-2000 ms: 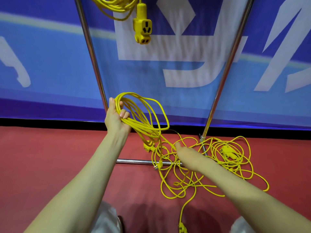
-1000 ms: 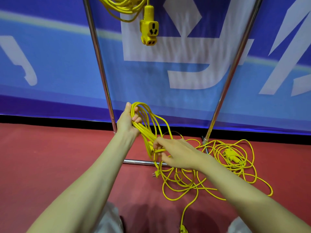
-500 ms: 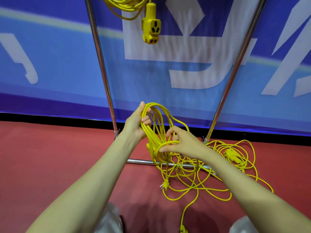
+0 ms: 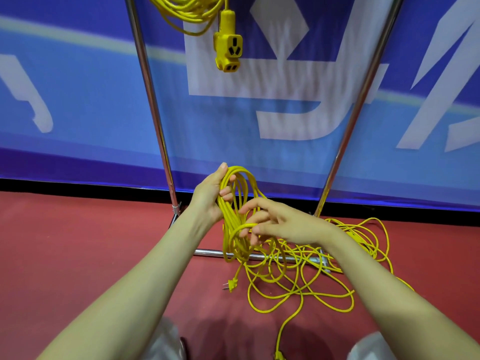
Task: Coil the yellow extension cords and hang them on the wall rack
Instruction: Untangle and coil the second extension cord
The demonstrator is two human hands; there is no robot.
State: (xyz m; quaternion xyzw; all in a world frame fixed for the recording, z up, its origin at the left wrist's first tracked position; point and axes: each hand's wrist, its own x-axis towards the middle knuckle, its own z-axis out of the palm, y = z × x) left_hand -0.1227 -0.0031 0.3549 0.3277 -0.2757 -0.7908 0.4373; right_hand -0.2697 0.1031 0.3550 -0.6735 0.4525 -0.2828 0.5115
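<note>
Looking down along two bare forearms, the view takes in a blue banner [image 4: 78, 87] with large white lettering and a red floor [image 4: 78, 255] below it. A metal rack [image 4: 153, 105] of slim chrome poles stands against the banner, its base bar lying on the floor. A loose tangle [image 4: 298, 276] of yellow cord sprawls on the floor by the rack's right foot, partly over the base bar. One hung cord [image 4: 192, 14], already coiled, dangles from the top of the rack, its socket block [image 4: 228, 48] beneath it. In front of the rack the left hand [image 4: 207, 198] holds up a part-made coil [image 4: 233, 209], its grip clenched round the top of the loops. The right hand [image 4: 280, 224] sits just beside the coil's middle, fingertips touching a strand that wraps the bundle; whether its grip pinches that strand cannot be told. A plug [image 4: 232, 284] lies below the coil. One cord seems finished; this one looks partly gathered, with much slack left and the hanging not yet done.
</note>
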